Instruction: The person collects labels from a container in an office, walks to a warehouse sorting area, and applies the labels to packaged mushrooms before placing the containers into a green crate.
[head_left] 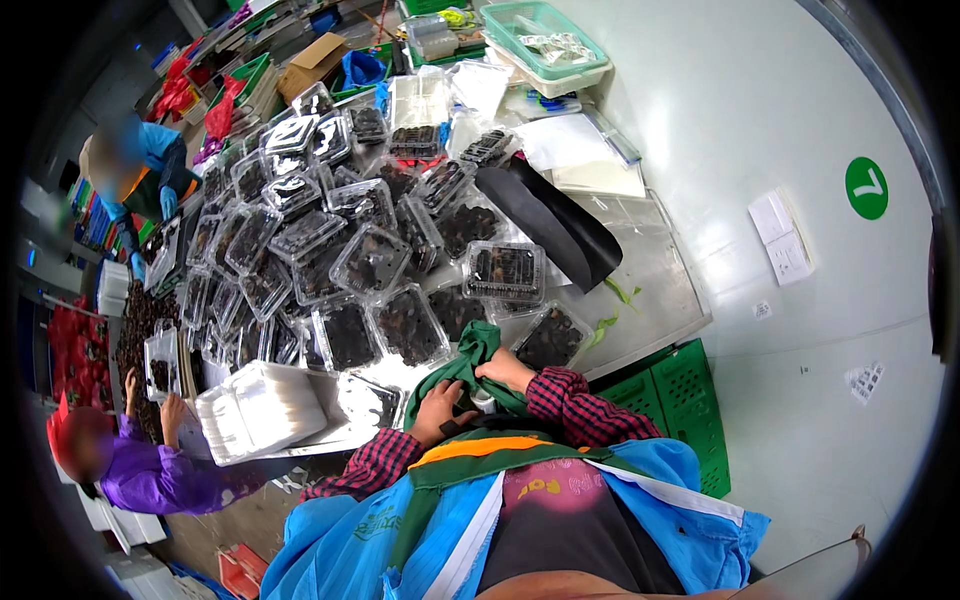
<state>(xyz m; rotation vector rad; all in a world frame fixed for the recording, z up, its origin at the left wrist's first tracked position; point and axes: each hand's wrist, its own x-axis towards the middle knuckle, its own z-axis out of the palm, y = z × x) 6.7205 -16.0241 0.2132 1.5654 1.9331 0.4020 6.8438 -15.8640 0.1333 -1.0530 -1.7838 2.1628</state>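
At the near edge of the table, close to my body, a dark green cloth (pixel 478 343) is bunched up between my hands. My right hand (pixel 507 370) pinches its gathered upper part. My left hand (pixel 438 412) has its fingers bent over the lower left part of the same cloth. Something small and white (pixel 483 401) shows between the hands, partly covered, and I cannot make out what it is. Just beyond the cloth lie clear plastic clamshell boxes (pixel 410 325) filled with dark pieces. One more filled clamshell box (pixel 553 337) is beside my right hand.
Many filled clamshell boxes are heaped across the table. A stack of empty clear trays (pixel 262 410) stands at left, a black curved sheet (pixel 550 222) at right. Green crates (pixel 690 415) sit below the table's right edge. Two people (pixel 160 470) work along the left side.
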